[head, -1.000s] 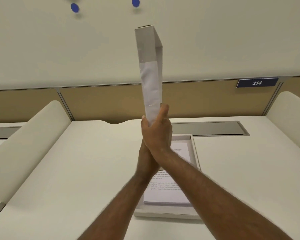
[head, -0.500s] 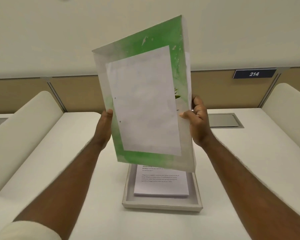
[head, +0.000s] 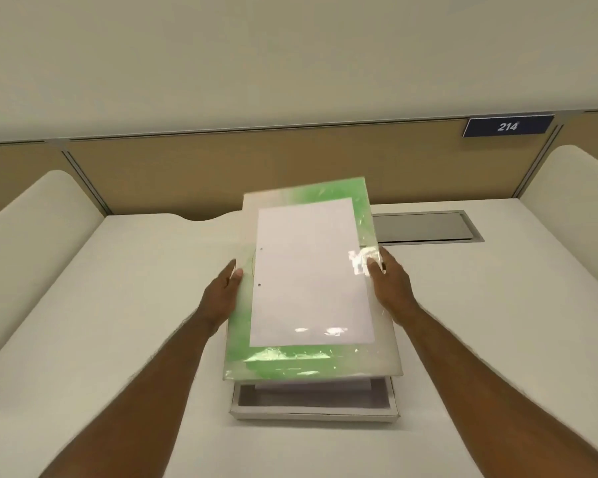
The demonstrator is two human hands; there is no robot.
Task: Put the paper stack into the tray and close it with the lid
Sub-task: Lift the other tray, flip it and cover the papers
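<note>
The lid [head: 311, 281] is green and white with a white sheet on its top face. It hovers nearly flat just above the white tray [head: 314, 416], tilted slightly with its near edge raised. My left hand [head: 223, 294] grips the lid's left edge and my right hand [head: 389, 284] grips its right edge. Under the lid's near edge only a thin strip of the paper stack [head: 313, 387] shows inside the tray. The tray's far part is hidden by the lid.
The tray sits on a white desk [head: 118, 322]. A grey cable flap [head: 425, 226] lies in the desk behind the lid. Rounded white dividers [head: 32, 243] flank both sides. A tan back panel carries a blue sign reading 214 [head: 507, 125].
The lid went from upright and edge-on, through a tilted face-on pose, down to nearly flat just above the tray. My hands moved apart to its side edges and lowered.
</note>
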